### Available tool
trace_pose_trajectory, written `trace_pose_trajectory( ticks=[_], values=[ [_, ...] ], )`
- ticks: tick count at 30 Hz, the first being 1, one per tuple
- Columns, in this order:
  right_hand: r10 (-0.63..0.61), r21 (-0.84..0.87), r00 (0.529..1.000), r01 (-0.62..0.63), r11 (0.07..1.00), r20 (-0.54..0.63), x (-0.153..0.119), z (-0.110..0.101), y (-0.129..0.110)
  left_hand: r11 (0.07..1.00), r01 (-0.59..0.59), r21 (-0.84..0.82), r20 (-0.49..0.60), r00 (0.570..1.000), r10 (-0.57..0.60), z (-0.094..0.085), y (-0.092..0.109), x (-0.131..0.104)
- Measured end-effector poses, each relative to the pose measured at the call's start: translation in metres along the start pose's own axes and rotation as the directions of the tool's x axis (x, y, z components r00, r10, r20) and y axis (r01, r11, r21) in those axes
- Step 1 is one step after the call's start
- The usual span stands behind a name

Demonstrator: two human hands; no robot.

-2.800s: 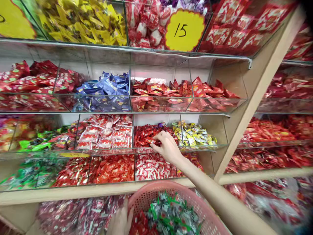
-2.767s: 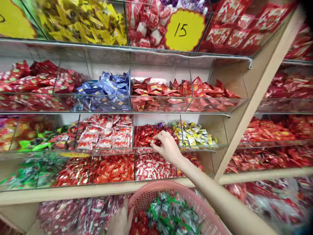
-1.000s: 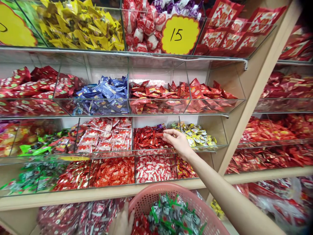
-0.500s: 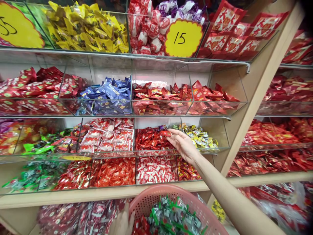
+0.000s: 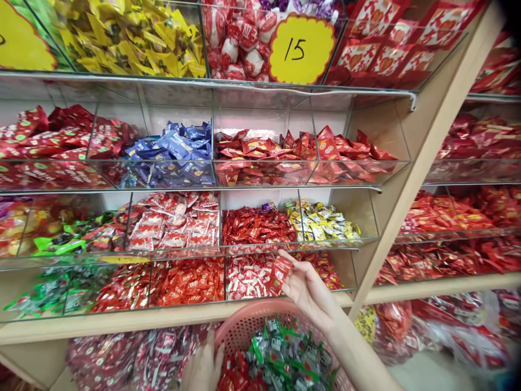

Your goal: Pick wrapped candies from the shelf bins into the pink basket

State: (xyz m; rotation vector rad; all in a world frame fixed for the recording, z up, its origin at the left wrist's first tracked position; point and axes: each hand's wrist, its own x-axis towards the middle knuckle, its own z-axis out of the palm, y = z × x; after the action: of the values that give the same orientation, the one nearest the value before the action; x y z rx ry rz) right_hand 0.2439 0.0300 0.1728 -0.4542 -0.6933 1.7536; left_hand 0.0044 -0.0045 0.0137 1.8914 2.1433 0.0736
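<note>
Pinch the small red packet (image 5: 280, 273) lightly by its edge, so the wrapper stays uncrushed. It sits between your right hand's (image 5: 311, 293) thumb and fingers, above the pink basket's (image 5: 241, 320) far rim. Your left hand (image 5: 202, 365) seems to touch the basket; its grip, you cannot tell.

Glass-fronted shelves (image 5: 260, 187) carry wrapped candies (image 5: 260, 225), sorted by kind into clear-walled compartments.

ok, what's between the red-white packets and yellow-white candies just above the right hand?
Red candies, one purple wrapper at their back, and a clear divider beside the packets. Head view.
</note>
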Motion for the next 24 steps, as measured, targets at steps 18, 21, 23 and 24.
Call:
trace_pose_trajectory(
  ticks=[18,21,23,24],
  values=[
    [-0.018,0.062,0.998,0.022,0.998,-0.057,-0.024,-0.02,0.015,0.999,0.026,0.021,-0.011,1.0,-0.026,0.001,0.0,0.001],
    [-0.031,0.057,0.998,0.034,0.998,-0.051,-0.026,-0.02,0.015,1.0,0.02,0.016,-0.009,1.0,-0.019,-0.001,0.001,0.0],
    [-0.039,0.053,0.998,0.041,0.998,-0.046,-0.027,-0.021,0.015,1.0,0.02,0.02,-0.012,1.0,-0.02,-0.001,0.002,-0.001],
    [-0.04,0.051,0.998,0.042,0.998,-0.045,-0.027,-0.021,0.015,1.0,0.021,0.023,-0.014,1.0,-0.02,-0.001,0.002,-0.001]
  ],
)
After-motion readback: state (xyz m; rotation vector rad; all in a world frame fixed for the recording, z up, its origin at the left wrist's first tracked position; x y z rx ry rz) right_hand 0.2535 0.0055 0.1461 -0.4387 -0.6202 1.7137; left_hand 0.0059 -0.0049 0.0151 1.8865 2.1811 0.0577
